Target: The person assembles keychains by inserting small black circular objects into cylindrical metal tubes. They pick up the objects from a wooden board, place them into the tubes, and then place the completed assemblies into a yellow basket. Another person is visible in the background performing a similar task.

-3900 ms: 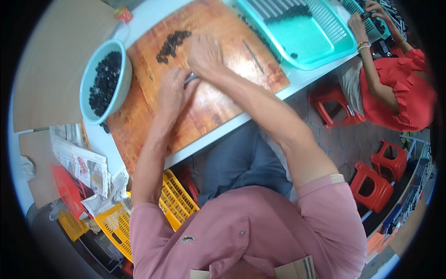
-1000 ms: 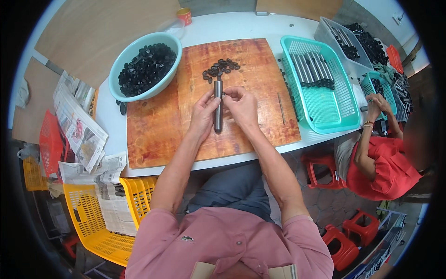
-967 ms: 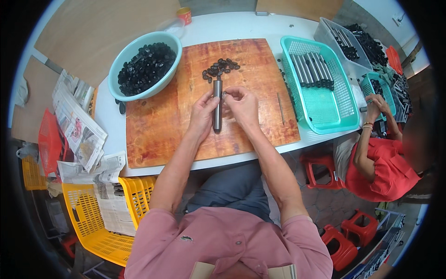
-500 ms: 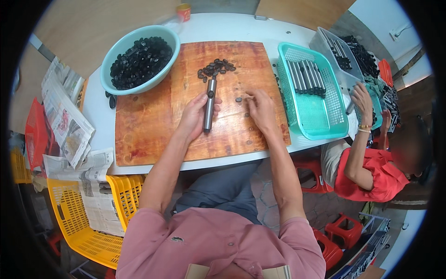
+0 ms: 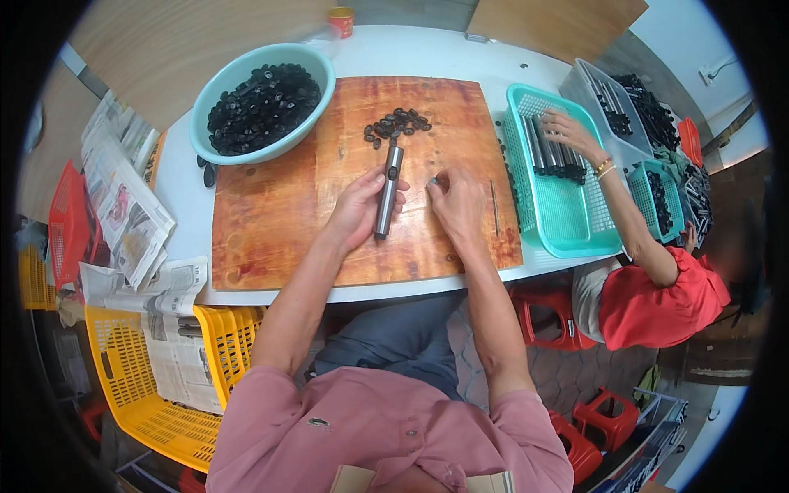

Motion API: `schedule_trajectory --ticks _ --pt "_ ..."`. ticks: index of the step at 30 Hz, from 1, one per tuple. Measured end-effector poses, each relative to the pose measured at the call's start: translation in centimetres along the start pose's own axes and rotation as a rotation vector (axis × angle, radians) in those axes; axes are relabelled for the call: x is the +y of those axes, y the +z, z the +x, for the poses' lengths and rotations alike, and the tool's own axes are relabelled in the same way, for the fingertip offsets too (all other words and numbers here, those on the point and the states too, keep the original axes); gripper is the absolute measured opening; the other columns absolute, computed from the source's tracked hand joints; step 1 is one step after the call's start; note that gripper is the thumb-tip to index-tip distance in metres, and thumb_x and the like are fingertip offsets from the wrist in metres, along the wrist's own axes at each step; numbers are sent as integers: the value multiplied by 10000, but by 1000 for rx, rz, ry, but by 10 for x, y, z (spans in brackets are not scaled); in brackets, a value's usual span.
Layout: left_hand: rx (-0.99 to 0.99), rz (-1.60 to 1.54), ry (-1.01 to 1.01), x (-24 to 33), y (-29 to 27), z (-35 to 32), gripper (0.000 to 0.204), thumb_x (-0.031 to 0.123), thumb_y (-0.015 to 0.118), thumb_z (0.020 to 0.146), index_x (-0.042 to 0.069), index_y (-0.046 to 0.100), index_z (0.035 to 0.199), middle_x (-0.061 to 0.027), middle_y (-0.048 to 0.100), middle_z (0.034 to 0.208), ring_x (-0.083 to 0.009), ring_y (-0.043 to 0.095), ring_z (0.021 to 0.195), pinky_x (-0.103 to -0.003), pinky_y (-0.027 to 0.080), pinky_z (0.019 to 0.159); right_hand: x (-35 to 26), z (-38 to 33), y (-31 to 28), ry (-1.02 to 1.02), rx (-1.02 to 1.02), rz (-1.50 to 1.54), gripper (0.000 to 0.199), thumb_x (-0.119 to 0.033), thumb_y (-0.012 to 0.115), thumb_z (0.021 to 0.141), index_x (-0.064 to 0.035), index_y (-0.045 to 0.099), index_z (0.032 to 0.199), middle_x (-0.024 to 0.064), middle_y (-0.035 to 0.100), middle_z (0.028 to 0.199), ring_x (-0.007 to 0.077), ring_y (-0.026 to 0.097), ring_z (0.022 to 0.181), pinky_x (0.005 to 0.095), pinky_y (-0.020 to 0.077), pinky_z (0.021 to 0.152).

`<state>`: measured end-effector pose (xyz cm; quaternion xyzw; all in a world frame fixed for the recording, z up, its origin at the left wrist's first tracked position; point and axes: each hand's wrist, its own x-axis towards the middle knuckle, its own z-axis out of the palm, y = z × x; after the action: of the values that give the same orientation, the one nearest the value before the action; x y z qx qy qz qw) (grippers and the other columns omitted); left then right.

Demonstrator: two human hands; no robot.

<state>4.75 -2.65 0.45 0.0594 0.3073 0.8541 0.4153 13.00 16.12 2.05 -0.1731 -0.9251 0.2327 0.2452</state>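
The hands were apart. The left hand (image 5: 355,212) was clamped around a metal tube (image 5: 386,202), above the middle of the wooden board (image 5: 279,238). At three o'clock from it, the right hand (image 5: 462,205) pinched a small piece (image 5: 433,181); dark pieces (image 5: 396,124) lay at twelve.

Left hand (image 5: 360,211), eleven o'clock: fingers (image 5: 401,197) partly hidden behind metal tube (image 5: 388,197). Right hand (image 5: 460,205), two o'clock: grey piece (image 5: 433,181) at fingers, too small to identify. Tubes (image 5: 554,158) in green basket (image 5: 565,218), two o'clock: partly hidden by co-worker's hand (image 5: 575,135). Co-worker's head (image 5: 742,261), three o'clock: blurred. Nearer red stool (image 5: 578,448), five o'clock: partly hidden by sleeve (image 5: 530,435). Yellow crate (image 5: 115,361), eight o'clock: interior partly hidden by newspaper (image 5: 181,357).
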Motion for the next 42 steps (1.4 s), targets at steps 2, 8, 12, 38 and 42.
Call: schedule_trajectory --ticks 2,8,12,38,42 --pt "3 13 -3 1 -1 0 313 155 475 1076 23 502 1359 -179 670 1085 -228 670 905 -359 584 780 1 1 -1 -1 -6 5 154 -139 767 789 -12 710 854 179 691 896 360 667 885 472 475 786" --pt "-1 14 -26 1 0 -2 341 147 451 1082 7 479 1391 -180 659 1112 -230 662 915 -370 575 793 -21 2 -18 86 -53 206 205 -138 782 786 -6 727 933 166 688 884 331 676 789 428 517 723" --pt "-26 1 -20 2 3 -2 439 127 474 1076 11 424 1496 -144 647 1165 -212 655 961 -372 568 817 -46 0 -26 -172 25 326 232 -114 793 773 -14 709 965 153 658 886 320 659 794 417 518 711" --pt "96 158 34 -2 9 -3 311 289 512 1082 45 608 1249 -32 664 880 -115 637 682 -238 523 575 -55 -18 7 -294 134 458 251 -58 782 804 -15 718 1043 151 690 986 287 675 768 396 539 715" --pt "49 228 -53 2 15 -7 366 332 472 1076 20 602 1217 -34 616 823 -108 579 609 -225 468 513 -34 -19 1 -10 74 514 223 -59 747 856 2 715 1068 154 689 997 237 672 731 356 541 692"
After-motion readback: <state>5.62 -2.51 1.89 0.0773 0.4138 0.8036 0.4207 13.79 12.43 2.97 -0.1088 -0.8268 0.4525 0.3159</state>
